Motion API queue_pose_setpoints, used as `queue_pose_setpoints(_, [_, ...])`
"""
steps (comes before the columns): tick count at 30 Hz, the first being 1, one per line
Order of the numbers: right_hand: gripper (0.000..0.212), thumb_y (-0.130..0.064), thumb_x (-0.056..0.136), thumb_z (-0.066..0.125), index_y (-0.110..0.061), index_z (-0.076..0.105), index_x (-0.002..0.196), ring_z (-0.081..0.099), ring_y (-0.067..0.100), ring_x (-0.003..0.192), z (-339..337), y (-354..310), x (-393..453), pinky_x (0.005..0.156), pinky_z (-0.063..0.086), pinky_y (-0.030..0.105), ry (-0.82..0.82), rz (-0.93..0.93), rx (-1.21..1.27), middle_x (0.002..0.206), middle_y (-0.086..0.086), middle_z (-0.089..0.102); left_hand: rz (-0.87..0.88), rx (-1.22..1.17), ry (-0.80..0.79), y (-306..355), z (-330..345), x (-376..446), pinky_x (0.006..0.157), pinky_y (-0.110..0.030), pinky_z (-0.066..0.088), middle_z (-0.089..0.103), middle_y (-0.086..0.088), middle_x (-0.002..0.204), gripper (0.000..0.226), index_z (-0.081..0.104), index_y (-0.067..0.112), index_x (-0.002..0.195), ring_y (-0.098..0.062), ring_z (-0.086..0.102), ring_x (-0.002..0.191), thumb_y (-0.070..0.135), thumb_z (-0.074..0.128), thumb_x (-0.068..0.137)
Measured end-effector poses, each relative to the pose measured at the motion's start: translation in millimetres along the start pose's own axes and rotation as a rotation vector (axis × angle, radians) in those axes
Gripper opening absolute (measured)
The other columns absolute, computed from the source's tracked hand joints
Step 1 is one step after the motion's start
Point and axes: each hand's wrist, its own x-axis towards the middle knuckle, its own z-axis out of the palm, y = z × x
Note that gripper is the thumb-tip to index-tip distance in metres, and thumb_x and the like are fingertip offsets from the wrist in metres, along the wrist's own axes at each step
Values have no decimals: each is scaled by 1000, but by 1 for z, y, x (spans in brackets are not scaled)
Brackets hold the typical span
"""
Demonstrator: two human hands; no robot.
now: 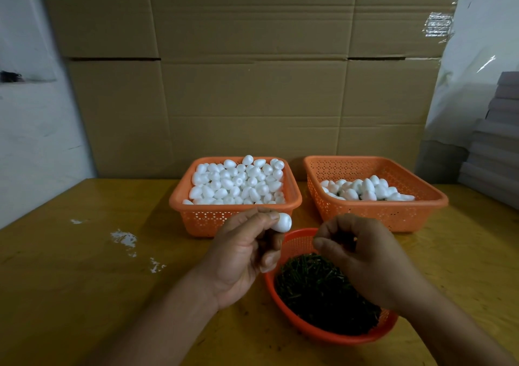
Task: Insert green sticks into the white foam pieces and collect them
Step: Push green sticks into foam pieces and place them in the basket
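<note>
Left hand (241,249) pinched a white egg-shaped foam piece (281,222); right hand (362,253) curled, contents unclear. Below them sat a round orange basket of green sticks (323,287), beyond them two orange rectangular baskets (213,219).

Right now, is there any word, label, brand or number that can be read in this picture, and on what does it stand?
None can be read.
The cardboard wall, the orange baskets and the wooden table show no print.
The shiny tape patch shows only glare.
</note>
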Motion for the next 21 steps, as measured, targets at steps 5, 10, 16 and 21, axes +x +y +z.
queue_pose_setpoints(5, [9,-22,92,68,-23,72,84,58,1,60,2,-5,-1,56,45,15,24,-76,252,75,-4,68,-23,-17,-24,1,1,0,45,-24,34,54,-9,71,16,72,12,85,-13,44,48,26,65,89])
queue_pose_setpoints(10, [22,-28,83,64,-10,78,87,58,17,51,1,-12,-3,52,50,23,35,-85,505,60,11,65,-42,-53,-32,2,1,0,44,-23,35,53,-9,71,20,70,9,89,-13,44,47,28,65,85])
queue_pose_setpoints(16, [26,-18,69,78,4,70,80,66,28,54,3,-16,-4,53,57,27,43,-54,674,65,21,71,-54,-67,-47,2,1,-1,43,-22,36,54,-7,70,21,71,11,87,-12,45,46,31,66,85])
queue_pose_setpoints(21, [18,-21,68,79,-10,76,82,74,30,67,4,-15,-5,65,62,30,34,-63,652,73,16,76,-57,-64,-43,4,3,-1,43,-21,35,55,-7,68,21,73,11,84,-11,45,45,31,66,84])
